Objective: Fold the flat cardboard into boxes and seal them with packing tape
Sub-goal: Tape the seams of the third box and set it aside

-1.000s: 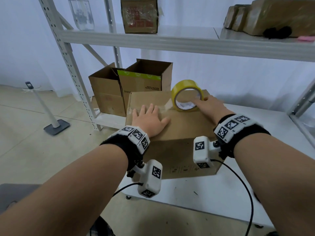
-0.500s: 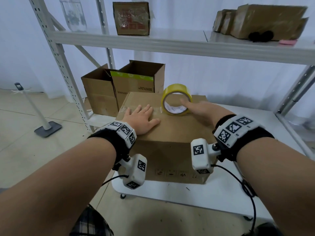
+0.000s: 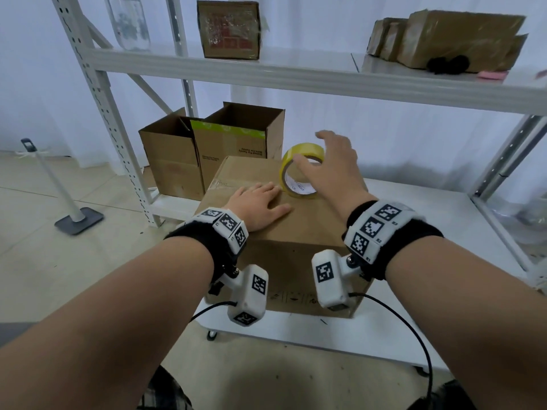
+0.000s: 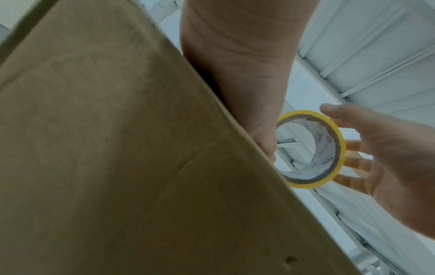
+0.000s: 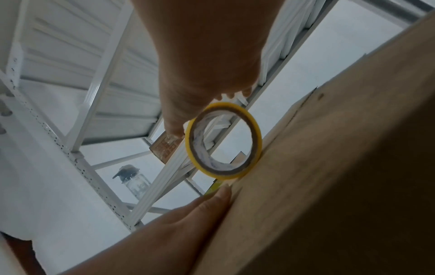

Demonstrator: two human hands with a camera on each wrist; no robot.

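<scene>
Storeroom or packing area | white slotted-steel shelving (image 3: 97,93) from 9 to 3 o'clock | sealed cardboard parcels (image 3: 455,39) on upper shelf at 1 o'clock | open empty cartons (image 3: 213,149) on low shelf at 11 o'clock | plain white walls, tiled floor (image 3: 44,255) at 8 o'clock

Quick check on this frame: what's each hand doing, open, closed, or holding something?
Left hand: open, flat on top of the cardboard box.
Right hand: open, fingers spread beside the tape roll, not gripping it.
</scene>
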